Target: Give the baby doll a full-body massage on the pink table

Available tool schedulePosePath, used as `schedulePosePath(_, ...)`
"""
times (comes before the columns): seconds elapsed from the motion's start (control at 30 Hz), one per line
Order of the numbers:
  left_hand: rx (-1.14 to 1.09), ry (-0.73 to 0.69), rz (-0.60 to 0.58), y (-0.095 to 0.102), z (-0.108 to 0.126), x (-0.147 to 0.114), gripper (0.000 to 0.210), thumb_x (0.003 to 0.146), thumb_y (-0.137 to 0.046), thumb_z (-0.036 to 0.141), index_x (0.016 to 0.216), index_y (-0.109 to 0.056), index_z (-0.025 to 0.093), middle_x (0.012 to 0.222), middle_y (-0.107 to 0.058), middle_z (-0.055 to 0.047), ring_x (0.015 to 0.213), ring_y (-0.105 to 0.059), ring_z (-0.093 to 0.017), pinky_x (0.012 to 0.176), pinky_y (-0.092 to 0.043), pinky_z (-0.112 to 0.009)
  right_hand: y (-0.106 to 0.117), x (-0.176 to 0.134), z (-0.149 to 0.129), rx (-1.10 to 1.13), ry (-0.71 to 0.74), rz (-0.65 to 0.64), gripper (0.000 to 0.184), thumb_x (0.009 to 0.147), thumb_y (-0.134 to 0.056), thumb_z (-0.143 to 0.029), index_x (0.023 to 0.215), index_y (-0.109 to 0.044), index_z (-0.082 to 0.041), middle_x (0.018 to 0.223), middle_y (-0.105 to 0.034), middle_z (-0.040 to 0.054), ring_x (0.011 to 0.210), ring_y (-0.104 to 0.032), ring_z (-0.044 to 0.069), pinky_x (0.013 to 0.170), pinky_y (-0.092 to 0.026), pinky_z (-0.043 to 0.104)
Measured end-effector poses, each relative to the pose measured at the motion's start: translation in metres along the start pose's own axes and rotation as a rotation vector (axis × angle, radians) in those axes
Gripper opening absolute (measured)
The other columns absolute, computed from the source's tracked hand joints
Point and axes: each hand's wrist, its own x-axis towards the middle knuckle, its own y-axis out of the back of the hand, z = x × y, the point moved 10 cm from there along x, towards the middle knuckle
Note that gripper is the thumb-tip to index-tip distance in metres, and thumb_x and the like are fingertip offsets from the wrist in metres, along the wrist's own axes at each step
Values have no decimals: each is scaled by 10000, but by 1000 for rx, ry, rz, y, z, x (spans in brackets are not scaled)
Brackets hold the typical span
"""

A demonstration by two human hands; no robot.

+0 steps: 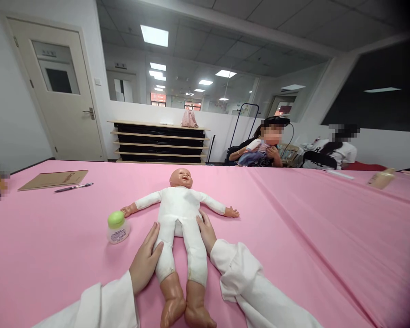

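Note:
A baby doll with a white cloth body lies face up on the pink tablecloth, arms spread and feet toward me. My left hand rests along the doll's thigh on the left side, fingers stretched out and thumb on the leg. Against the hip on the other side lies my right hand, its fingers extended and partly hidden by the doll. Neither hand is wrapped round anything. A small jar with a green lid stands beside the doll's hand on the left.
A brown notebook and a pen lie at the far left of the table. A tan bottle lies tilted at the far right. Beyond the table sit a person in a cap holding a doll and another person.

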Motion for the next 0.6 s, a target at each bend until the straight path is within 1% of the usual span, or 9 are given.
schedulePosePath(0.13,-25,26,41,4,-5,0,533,882,-360,417,1370,-281,217,1451,-208,5,1348,-129,-170,1129,-95,-338,4,2,2,26,10,13,503,760,-481,-495,1182,-464,-220,1289,-468,35,1237,-374,208,1059,-286,372)
schedulePosePath(0.27,-68,25,35,3,-5,0,524,875,-391,401,1355,-308,211,1437,-247,-24,1337,-177,-185,1124,-125,-352,9,3,4,12,7,32,453,742,-502,-471,1122,-492,-224,1215,-523,39,1190,-415,215,1035,-303,376)
schedulePosePath(0.43,-62,8,37,4,-3,1,513,876,-394,386,1352,-308,216,1424,-276,-35,1326,-206,-189,1118,-147,-372,12,2,4,-22,0,52,449,722,-501,-459,1095,-489,-210,1200,-521,60,1170,-431,225,1029,-309,376)
schedulePosePath(0.6,-95,9,22,3,-1,0,523,871,-400,380,1354,-307,204,1420,-282,-48,1325,-212,-198,1115,-151,-375,10,2,3,-39,-1,39,404,727,-497,-450,1061,-485,-223,1185,-524,53,1157,-439,215,1025,-314,366)
